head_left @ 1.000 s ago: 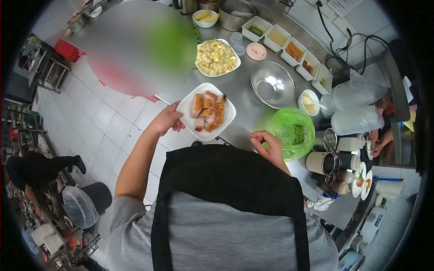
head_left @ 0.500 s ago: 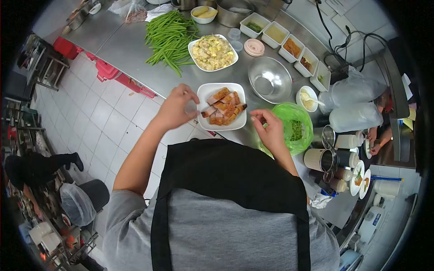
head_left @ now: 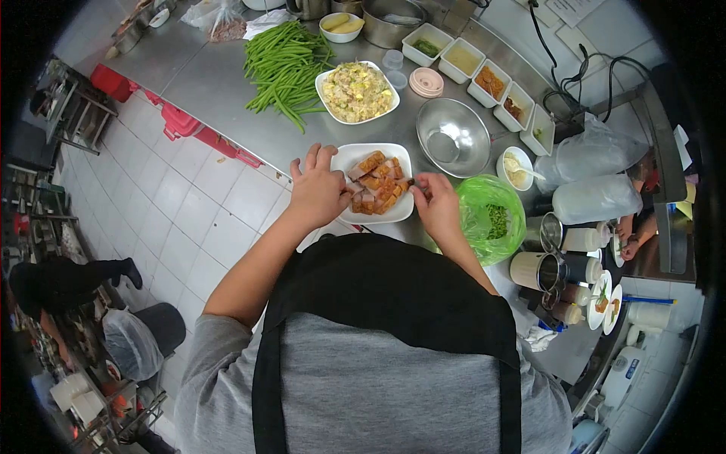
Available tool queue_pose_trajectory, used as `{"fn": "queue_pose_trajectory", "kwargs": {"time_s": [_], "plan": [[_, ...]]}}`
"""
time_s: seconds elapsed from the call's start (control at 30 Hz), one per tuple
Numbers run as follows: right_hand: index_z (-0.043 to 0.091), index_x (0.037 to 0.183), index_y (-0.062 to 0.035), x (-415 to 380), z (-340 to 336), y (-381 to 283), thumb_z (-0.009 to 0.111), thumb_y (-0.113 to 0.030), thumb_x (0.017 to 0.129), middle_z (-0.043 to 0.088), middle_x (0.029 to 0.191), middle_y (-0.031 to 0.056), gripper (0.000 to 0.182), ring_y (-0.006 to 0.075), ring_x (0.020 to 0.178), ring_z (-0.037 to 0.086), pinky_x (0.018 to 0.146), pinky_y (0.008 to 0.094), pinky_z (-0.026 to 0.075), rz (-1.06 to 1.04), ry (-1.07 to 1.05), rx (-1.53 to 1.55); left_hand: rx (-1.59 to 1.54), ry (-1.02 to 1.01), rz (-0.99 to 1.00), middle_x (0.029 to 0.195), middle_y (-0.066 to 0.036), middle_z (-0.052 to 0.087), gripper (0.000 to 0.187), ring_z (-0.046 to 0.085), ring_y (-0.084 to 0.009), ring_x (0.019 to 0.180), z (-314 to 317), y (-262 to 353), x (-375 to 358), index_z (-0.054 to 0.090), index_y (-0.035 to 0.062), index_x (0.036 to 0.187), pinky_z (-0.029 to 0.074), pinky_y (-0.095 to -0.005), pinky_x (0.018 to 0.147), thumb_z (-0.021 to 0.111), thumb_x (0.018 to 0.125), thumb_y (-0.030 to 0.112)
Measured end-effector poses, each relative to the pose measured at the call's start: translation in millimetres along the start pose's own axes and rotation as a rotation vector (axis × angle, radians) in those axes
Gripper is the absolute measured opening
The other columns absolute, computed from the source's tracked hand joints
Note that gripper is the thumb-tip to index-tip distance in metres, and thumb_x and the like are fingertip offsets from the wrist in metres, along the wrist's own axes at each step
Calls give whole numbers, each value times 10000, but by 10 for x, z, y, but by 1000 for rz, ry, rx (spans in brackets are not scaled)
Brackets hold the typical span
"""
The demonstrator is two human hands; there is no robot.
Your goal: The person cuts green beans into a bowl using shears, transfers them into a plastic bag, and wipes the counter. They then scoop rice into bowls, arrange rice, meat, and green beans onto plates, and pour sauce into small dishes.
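Observation:
A white square bowl (head_left: 354,154) directly before me holds chopped pieces of crispy roast pork (head_left: 376,184) with browned skin. My left hand (head_left: 318,191) reaches over the bowl's left side, thumb and forefinger pinched at a piece of the pork while the other fingers are raised. At the right rim, my right hand (head_left: 436,203) has its fingertips closed on the dark end of another piece. Close by my right hand is a green plastic bag (head_left: 473,198) with chopped greens inside. Beyond the pork stands a white bowl of fried rice (head_left: 357,91).
Long green beans (head_left: 283,68) lie at the back left. A steel mixing bowl (head_left: 452,138), a small bowl with a spoon (head_left: 515,168) and several white food containers (head_left: 462,60) line the right. Another person's hands (head_left: 634,240) work at far right; a person in black (head_left: 60,286) is at left.
Both hands have closed in on the pork from either side of the bowl. The left moved right and its fingers came together; the right moved slightly left to the dark-ended piece.

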State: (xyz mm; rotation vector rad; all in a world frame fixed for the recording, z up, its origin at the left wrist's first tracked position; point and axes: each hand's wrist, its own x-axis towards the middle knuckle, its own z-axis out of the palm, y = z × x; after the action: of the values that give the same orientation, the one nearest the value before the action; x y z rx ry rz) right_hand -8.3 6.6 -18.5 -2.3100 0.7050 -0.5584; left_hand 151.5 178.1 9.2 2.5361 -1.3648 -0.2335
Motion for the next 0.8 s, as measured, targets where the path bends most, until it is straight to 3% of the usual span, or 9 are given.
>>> {"fn": "queue_pose_trajectory", "kwargs": {"time_s": [0.17,0.4,0.5,0.6,0.7,0.77,0.8], "plan": [[586,946,-35,16,36,9,648,-63,754,572,849,131,203,275,734,601,628,369,486,-17,17,65,-74,54,27,1259,-88,387,159,251,-307,1286,12,122,-15,686,113,760,215,-606,984,690,703,262],[582,976,-47,-8,30,18,648,-65,758,559,842,126,229,267,710,591,625,355,484,4,2,97,-147,218,64,1199,-66,422,148,302,-294,1246,163,69,-85,652,147,778,228,-595,964,728,651,146],[583,1001,-22,-13,83,87,648,-45,769,553,839,97,243,176,638,563,557,273,468,-90,47,43,-169,264,25,1193,-63,425,145,311,-295,1239,193,28,-89,630,145,733,231,-589,960,734,632,137],[582,1002,-13,-36,82,126,648,-60,776,561,830,103,240,188,653,568,567,287,471,-95,37,63,-157,282,8,1193,-68,433,137,318,-313,1236,181,-12,-99,619,147,706,228,-582,965,733,629,144],[562,1033,-34,-117,49,100,627,-97,768,558,822,136,280,281,712,568,627,378,468,22,4,69,-136,303,36,1214,-89,442,92,321,-355,1235,226,-48,-145,640,159,711,221,-585,977,712,654,168],[546,1061,-39,-180,66,147,615,-110,778,566,808,147,300,298,715,570,636,393,467,-2,24,43,-137,329,43,1209,-110,462,72,333,-367,1227,327,-109,-132,668,160,738,216,-595,979,688,675,188],[536,1064,-30,-195,2,73,601,-126,795,588,804,158,293,313,737,587,659,396,473,110,-56,78,-140,332,69,1232,-106,455,84,326,-370,1229,330,-134,-125,665,154,710,208,-610,979,702,669,217]]}}
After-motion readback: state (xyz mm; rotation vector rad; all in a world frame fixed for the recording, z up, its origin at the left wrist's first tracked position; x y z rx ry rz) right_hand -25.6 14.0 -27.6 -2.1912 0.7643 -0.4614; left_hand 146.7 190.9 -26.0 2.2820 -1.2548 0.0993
